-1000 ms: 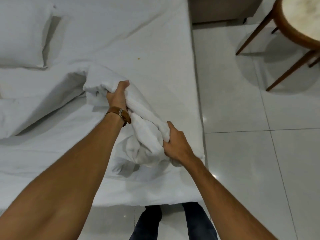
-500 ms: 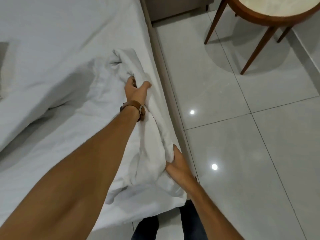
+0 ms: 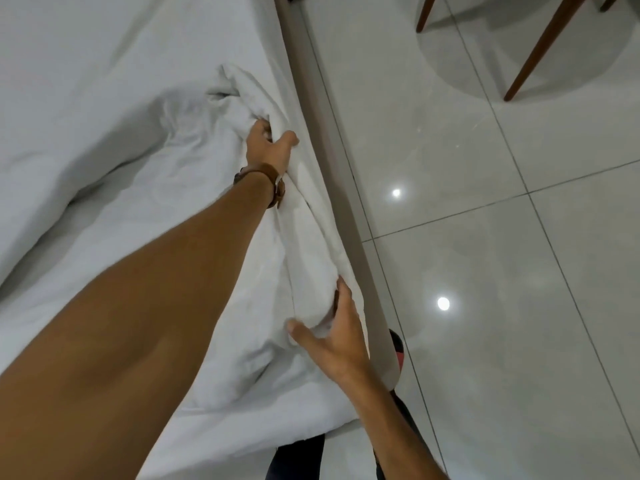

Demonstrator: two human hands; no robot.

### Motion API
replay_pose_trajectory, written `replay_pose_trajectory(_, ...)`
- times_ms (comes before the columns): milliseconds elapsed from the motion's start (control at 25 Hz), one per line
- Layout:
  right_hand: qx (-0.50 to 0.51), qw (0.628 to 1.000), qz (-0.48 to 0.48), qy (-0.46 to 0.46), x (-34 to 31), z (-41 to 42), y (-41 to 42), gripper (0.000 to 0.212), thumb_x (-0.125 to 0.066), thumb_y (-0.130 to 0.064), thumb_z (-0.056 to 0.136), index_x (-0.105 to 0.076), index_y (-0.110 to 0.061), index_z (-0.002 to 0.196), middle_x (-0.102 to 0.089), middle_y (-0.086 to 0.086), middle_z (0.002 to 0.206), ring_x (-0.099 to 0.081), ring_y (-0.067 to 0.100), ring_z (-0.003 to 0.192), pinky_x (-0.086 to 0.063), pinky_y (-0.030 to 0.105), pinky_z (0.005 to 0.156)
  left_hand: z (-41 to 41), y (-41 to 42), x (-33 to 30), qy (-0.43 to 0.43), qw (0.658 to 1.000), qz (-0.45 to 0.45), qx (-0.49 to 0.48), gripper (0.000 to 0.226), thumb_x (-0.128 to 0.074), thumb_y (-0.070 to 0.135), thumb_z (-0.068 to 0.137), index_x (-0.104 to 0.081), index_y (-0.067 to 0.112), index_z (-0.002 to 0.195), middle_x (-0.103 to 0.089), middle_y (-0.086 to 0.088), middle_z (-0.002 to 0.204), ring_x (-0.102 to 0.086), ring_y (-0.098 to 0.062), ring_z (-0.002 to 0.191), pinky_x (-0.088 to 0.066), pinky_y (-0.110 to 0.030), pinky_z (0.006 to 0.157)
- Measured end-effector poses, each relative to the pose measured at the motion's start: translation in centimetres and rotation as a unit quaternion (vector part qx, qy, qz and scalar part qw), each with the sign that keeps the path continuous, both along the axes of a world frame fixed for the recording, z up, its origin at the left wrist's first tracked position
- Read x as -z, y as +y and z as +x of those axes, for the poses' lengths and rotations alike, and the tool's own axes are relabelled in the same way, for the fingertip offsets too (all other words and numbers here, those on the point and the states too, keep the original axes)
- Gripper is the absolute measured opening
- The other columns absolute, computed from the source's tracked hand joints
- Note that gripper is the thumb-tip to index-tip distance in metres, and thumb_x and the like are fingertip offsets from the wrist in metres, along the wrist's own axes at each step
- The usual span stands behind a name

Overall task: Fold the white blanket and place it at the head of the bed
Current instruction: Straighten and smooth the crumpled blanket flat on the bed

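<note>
Blanket edge being laid out along the bedside, fold not yet made.
Left hand point(image 3: 269, 147) grips bunched white blanket point(image 3: 304, 244) near bed point(image 3: 86, 64) edge; right hand point(image 3: 334, 336) pinches its nearer end. Next, likely: straighten edge, find corners.

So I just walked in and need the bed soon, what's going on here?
A person is working on the white blanket, which lies bunched along the bed's right edge. The left hand grips it farther up; the right hand grips it near the corner. It is not folded yet.
</note>
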State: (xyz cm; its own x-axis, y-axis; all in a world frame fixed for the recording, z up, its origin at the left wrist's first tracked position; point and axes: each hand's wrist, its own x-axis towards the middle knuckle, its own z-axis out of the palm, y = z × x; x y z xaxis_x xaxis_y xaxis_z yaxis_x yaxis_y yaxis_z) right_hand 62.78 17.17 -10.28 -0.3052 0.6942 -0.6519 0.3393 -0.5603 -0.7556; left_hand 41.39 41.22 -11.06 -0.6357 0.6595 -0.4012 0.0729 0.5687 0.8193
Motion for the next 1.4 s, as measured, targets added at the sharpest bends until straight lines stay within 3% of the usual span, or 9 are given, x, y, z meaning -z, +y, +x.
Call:
replay_pose_trajectory(200,-0.008,1.000,0.007,0.016,-1.2,1.4,2.0,0.042,-0.089,-0.045,0.084,-0.070,-0.028,0.117,-0.078,-0.013,0.109,-0.075,0.007,0.102,-0.066,0.043,0.091,0.0,0.4,1.3,0.032,0.999,-0.030,0.031,0.036,-0.073,0.022,0.076,-0.063,0.008,0.107,-0.073,-0.004,0.099,-0.072,-0.022,0.095,-0.061,-0.036,0.088)
replay_pose_trajectory(400,0.043,0.967,-0.157,0.197,-5.3,3.9,3.7,0.041,-0.088,-0.028,0.090,-0.071,-0.028,0.128,-0.083,-0.001,0.116,-0.080,0.021,0.107,-0.066,0.041,0.090,0.1,1.6,-0.6,0.046,0.996,-0.043,0.060,0.022,-0.072,0.020,0.081,-0.058,0.018,0.098,-0.063,0.005,0.086,-0.063,-0.012,0.078,-0.052,-0.027,0.072)
replay_pose_trajectory(520,-0.013,0.993,-0.107,0.046,-3.3,5.5,3.2,0.031,-0.089,-0.039,0.088,-0.072,-0.034,0.113,-0.082,-0.016,0.101,-0.078,0.005,0.091,-0.068,0.033,0.080,0.6,1.9,-0.2,0.049,0.993,-0.066,0.079,0.025,-0.073,0.022,0.084,-0.057,0.019,0.104,-0.062,0.007,0.090,-0.062,-0.011,0.081,-0.046,-0.024,0.068)
replay_pose_trajectory(640,-0.034,0.986,-0.017,-0.161,0.6,6.7,1.8,0.015,-0.081,-0.041,0.091,-0.070,-0.031,0.094,-0.077,-0.010,0.083,-0.074,0.007,0.077,-0.067,0.043,0.078,1.0,2.0,1.3,0.096,0.974,-0.127,0.163,0.029,-0.076,0.031,0.085,-0.055,0.023,0.104,-0.057,0.009,0.091,-0.057,-0.014,0.083,-0.045,-0.028,0.073)
replay_pose_trajectory(760,-0.014,0.981,0.051,-0.187,2.7,6.6,1.5,0.036,-0.075,-0.045,0.093,-0.067,-0.028,0.124,-0.073,-0.013,0.110,-0.072,0.009,0.099,-0.065,0.036,0.083,1.4,2.4,1.9,0.106,0.966,-0.128,0.198,0.037,-0.079,0.038,0.085,-0.056,0.025,0.111,-0.060,0.008,0.101,-0.060,-0.014,0.090,-0.050,-0.027,0.077)
replay_pose_trajectory(920,-0.116,0.953,0.128,-0.247,3.1,4.0,0.6,0.084,-0.053,-0.064,0.102,-0.020,-0.027,0.170,-0.029,0.004,0.175,-0.035,0.026,0.159,-0.042,0.048,0.125,2.4,2.2,2.0,0.121,0.965,-0.051,0.228,0.060,-0.073,0.045,0.092,-0.047,0.022,0.140,-0.049,-0.004,0.135,-0.057,-0.017,0.115,-0.048,-0.029,0.096)
replay_pose_trajectory(1080,-0.218,0.874,0.330,-0.284,2.0,0.0,-0.1,0.070,-0.041,-0.041,0.110,-0.022,-0.014,0.171,-0.020,0.015,0.179,-0.020,0.034,0.166,-0.024,0.056,0.133,0.8,-0.2,2.4,0.260,0.916,-0.048,0.301,0.059,-0.055,0.043,0.102,-0.041,0.014,0.152,-0.033,-0.010,0.155,-0.039,-0.029,0.140,-0.041,-0.039,0.113)
replay_pose_trajectory(1200,-0.266,0.854,0.350,-0.279,2.4,-3.8,-1.0,0.070,-0.035,-0.049,0.110,-0.030,-0.009,0.168,-0.022,0.015,0.178,-0.020,0.034,0.165,-0.013,0.053,0.130,-3.8,-3.0,3.3,0.324,0.861,-0.120,0.373,0.069,-0.045,0.046,0.105,-0.026,0.009,0.161,-0.019,-0.014,0.170,-0.019,-0.031,0.157,-0.026,-0.047,0.126)
replay_pose_trajectory(1400,-0.333,0.826,0.340,-0.303,4.3,-11.5,-2.6,0.076,-0.025,-0.057,0.110,-0.031,-0.009,0.168,-0.019,0.014,0.179,-0.016,0.032,0.167,-0.017,0.055,0.134,-14.1,-9.7,3.8,0.366,0.804,-0.180,0.433,0.078,-0.029,0.057,0.106,-0.007,0.011,0.166,0.002,-0.009,0.175,0.001,-0.028,0.162,-0.008,-0.048,0.131)
